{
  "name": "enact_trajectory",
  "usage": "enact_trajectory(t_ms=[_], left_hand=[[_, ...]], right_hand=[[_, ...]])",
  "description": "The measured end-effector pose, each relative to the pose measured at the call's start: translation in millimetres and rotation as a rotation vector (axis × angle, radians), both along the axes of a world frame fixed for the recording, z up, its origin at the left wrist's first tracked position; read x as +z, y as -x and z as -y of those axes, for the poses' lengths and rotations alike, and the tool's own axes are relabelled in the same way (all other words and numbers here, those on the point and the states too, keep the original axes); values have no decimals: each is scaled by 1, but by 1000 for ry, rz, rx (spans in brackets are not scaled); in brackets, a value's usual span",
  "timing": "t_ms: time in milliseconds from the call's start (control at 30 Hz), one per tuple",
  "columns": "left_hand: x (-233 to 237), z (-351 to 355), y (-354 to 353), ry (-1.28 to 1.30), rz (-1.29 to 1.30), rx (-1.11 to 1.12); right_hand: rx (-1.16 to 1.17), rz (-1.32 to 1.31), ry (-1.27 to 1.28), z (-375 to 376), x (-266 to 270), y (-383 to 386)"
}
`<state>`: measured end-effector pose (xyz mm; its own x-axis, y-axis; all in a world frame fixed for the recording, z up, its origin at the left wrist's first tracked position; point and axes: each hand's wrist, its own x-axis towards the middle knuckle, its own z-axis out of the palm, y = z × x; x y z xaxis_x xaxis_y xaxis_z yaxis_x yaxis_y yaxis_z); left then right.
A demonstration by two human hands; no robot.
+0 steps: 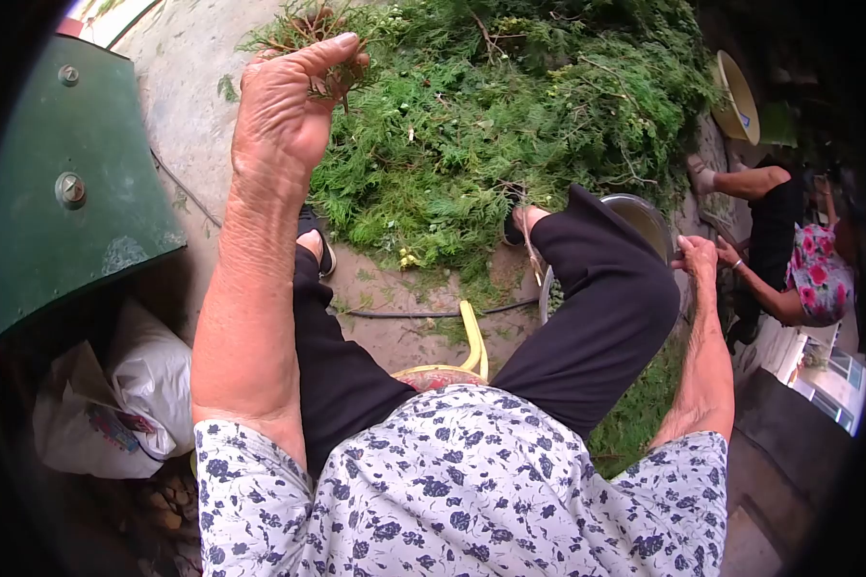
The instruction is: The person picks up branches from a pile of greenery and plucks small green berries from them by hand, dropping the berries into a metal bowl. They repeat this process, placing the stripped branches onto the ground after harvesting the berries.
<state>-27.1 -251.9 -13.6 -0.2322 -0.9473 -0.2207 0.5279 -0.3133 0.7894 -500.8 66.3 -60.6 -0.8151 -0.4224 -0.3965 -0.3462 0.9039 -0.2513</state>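
Observation:
My left hand point(303, 101) is raised at the upper left, its fingers closed round a green conifer sprig point(289, 37) with thin brown stems. Beyond it spreads a large heap of cut conifer branches point(510, 125). Over on the right, my right hand point(698, 256) has its fingers drawn together beside a metal bucket point(645, 219). Whatever those fingers hold, if anything, is too small to make out. My right leg partly hides the bucket, which stands against the heap.
A green metal panel point(77, 163) and white sacks point(149, 385) lie to the left. Between my legs is a yellow-framed seat point(473, 341), with a black hose point(404, 314) on the ground. At right, another person in a flowered top point(823, 274) sits near a yellowish basin point(736, 96).

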Motion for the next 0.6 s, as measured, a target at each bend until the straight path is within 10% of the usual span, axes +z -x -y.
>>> enact_trajectory(t_ms=[167, 367, 600], left_hand=[[5, -2, 7, -88, -32, 7], [7, -3, 6, -99, 65, -40], [7, -1, 4, -160, 43, -51]], right_hand=[[291, 83, 55, 126, 5, -23], [41, 525, 259, 173, -82, -120], [543, 189, -478, 143, -219, -131]])
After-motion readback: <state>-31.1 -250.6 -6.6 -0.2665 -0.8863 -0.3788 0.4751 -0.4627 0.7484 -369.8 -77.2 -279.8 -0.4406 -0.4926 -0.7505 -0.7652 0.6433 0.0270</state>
